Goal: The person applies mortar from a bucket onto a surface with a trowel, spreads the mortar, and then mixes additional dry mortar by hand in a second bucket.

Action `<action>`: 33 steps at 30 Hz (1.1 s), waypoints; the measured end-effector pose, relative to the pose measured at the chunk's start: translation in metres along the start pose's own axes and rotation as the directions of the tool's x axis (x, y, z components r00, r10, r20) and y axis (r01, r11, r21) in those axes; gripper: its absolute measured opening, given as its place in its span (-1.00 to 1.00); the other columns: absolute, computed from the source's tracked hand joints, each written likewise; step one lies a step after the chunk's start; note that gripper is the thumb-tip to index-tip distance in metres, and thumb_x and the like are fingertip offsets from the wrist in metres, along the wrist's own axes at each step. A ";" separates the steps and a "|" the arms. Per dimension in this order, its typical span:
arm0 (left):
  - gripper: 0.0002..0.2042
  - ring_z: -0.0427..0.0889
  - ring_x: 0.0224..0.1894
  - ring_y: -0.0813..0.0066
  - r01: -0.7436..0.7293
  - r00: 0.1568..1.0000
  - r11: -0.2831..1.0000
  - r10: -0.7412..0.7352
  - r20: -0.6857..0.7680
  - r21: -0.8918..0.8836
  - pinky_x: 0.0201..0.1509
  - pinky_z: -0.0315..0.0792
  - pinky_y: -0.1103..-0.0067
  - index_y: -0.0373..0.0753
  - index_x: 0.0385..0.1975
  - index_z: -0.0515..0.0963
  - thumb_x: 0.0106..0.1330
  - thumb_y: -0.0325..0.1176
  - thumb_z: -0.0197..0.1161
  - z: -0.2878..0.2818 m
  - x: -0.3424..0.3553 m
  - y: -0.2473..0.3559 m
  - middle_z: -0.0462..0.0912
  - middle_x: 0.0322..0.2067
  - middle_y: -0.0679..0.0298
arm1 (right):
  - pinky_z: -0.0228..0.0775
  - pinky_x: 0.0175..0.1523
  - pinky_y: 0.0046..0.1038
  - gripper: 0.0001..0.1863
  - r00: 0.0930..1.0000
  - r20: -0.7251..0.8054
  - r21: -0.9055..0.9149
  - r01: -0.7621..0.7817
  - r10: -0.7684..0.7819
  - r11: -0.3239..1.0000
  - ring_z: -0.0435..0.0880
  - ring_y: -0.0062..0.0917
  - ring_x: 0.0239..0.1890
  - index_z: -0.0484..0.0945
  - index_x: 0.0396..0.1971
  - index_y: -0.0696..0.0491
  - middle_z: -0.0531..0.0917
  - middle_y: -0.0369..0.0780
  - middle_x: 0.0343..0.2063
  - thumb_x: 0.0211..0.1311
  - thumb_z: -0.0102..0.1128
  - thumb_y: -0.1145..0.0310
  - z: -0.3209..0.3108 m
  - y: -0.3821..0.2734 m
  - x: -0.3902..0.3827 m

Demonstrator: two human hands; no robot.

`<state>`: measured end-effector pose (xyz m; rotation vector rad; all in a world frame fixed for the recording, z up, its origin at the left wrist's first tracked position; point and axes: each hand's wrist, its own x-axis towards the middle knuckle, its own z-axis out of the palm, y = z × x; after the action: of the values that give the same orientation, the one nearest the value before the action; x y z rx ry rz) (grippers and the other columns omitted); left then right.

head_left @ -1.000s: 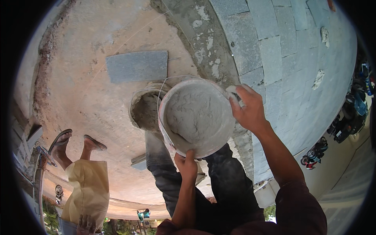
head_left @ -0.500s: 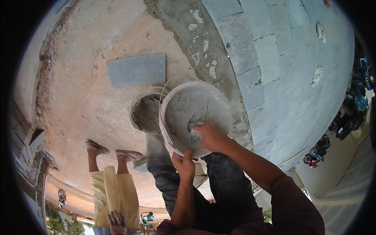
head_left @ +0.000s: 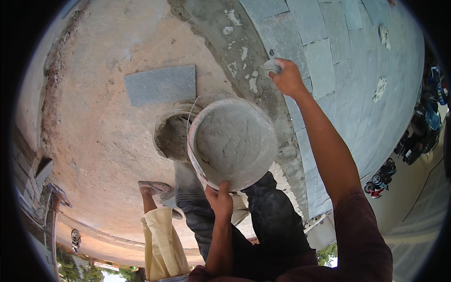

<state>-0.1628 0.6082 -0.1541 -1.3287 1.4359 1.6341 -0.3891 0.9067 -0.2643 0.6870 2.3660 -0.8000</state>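
My left hand [head_left: 219, 201] grips the near rim of a bucket [head_left: 191, 155] of wet grey mortar, which is tilted toward me above my knees. Inside it the mortar [head_left: 235, 141] lies fairly smooth. Away to the upper right, my right hand [head_left: 287, 79] is closed on a small flat grey piece [head_left: 271, 67], whose kind I cannot make out. That piece is over the border between the mortar strip [head_left: 235, 56] and the laid stone slabs [head_left: 319, 66].
A second bucket [head_left: 159, 136] with mortar inside stands left of the first. Beyond it lies a loose grey slab [head_left: 162, 86]. A person in yellow trousers [head_left: 164, 235] is at the lower left. Crumpled scraps [head_left: 380, 89] lie on the paving, and motorbikes [head_left: 418, 127] stand at far right.
My right hand has left the mortar in the bucket and moved up and right to the slab edge. My left hand stays on the rim. The person in yellow trousers has shifted right.
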 end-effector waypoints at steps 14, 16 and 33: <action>-0.90 0.54 -0.50 0.55 -0.040 0.999 0.996 0.041 -0.008 0.086 -0.49 0.44 0.54 -0.38 -0.31 0.55 0.23 -0.51 0.17 -0.003 0.003 -0.009 0.60 -0.44 0.31 | 0.56 0.08 -0.28 -0.49 0.991 -0.088 -0.137 0.087 -0.100 0.987 0.75 -0.06 -0.10 0.61 0.10 0.24 0.71 0.16 -0.20 0.05 0.26 0.57 0.021 0.022 0.057; -0.90 0.53 -0.50 0.56 -0.056 0.998 0.996 0.057 -0.009 0.067 -0.49 0.43 0.55 -0.37 -0.30 0.55 0.23 -0.51 0.17 -0.002 0.003 -0.009 0.60 -0.44 0.31 | 0.56 0.08 -0.28 -0.49 0.994 -0.033 -0.154 0.101 -0.107 0.983 0.74 -0.04 -0.08 0.61 0.10 0.24 0.71 0.16 -0.19 0.05 0.25 0.57 0.022 0.025 0.054; -0.90 0.50 -0.49 0.59 -0.032 0.999 0.997 0.034 -0.028 0.066 -0.45 0.41 0.55 -0.37 -0.30 0.55 0.25 -0.51 0.16 -0.001 0.003 -0.011 0.58 -0.45 0.33 | 0.52 0.14 -0.20 -0.66 0.927 0.140 -0.145 0.368 -0.349 0.919 0.69 -0.06 0.00 0.68 -0.11 0.20 0.69 0.11 -0.10 0.05 0.30 0.49 0.068 -0.052 0.115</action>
<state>-0.1540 0.6091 -0.1610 -1.3038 1.5230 1.5812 -0.4822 0.8590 -0.3626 0.1308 2.4534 -0.7508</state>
